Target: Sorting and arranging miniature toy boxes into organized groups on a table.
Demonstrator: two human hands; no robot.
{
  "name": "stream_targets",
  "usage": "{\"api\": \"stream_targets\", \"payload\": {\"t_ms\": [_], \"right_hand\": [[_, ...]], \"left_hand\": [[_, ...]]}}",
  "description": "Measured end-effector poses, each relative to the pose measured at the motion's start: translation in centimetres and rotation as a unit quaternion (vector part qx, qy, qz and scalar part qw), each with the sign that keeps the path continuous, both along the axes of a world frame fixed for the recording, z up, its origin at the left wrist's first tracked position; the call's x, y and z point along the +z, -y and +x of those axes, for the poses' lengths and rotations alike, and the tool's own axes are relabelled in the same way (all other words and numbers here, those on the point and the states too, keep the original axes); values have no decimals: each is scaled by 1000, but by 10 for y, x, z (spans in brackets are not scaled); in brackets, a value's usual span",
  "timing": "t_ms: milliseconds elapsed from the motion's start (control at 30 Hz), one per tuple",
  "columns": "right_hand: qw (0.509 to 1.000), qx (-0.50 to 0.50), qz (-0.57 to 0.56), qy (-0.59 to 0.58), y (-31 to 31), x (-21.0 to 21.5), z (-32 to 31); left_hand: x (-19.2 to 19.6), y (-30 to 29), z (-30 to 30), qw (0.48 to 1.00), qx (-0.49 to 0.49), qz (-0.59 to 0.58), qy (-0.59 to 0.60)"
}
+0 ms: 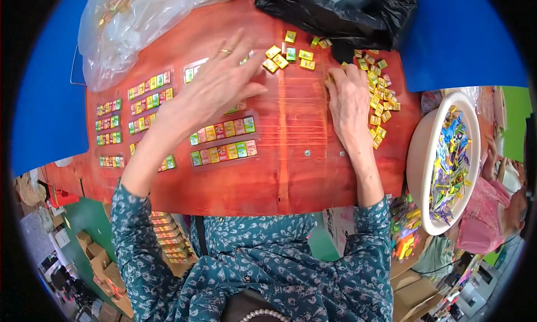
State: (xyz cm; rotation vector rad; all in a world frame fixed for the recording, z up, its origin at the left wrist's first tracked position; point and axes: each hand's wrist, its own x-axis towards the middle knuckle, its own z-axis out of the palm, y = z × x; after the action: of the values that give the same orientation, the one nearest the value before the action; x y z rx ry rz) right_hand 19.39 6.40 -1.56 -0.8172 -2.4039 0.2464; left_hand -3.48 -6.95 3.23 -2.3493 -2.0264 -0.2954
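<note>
My left hand (221, 81), smeared a little by motion, is over the left half of the red table, its fingers stretched out and apart. Beneath and beside it lie clear strips of small coloured boxes, such as the front strip (224, 152) and the one behind it (222, 131). My right hand (349, 101) rests at the left side of a loose pile of small yellow boxes (380, 95), fingers curled down; what is at the fingertips is mostly hidden. Between the hands, farther back, lie several loose yellow boxes (272, 52) and a green one (291, 54).
A clear plastic bag (120, 37) covers the far left, a black plastic bag (341, 14) the far right. Shorter rows of boxes (109, 122) line the left side. Beyond the right edge stands a white tub (417, 160) of colourful wrapped pieces, near another person (484, 216).
</note>
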Motion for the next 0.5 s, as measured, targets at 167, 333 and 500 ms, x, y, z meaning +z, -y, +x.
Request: {"api": "stream_targets", "payload": {"t_ms": [167,333,500], "right_hand": [[996,43,-77,-29,22,2,-5],[995,68,-49,49,43,9,-9],[987,85,-127,53,44,44,-25]], "left_hand": [[-32,-37,16,993,-53,33,-104],[-42,-47,25,987,-83,102,-90],[-7,-32,-20,971,-52,222,78]]}}
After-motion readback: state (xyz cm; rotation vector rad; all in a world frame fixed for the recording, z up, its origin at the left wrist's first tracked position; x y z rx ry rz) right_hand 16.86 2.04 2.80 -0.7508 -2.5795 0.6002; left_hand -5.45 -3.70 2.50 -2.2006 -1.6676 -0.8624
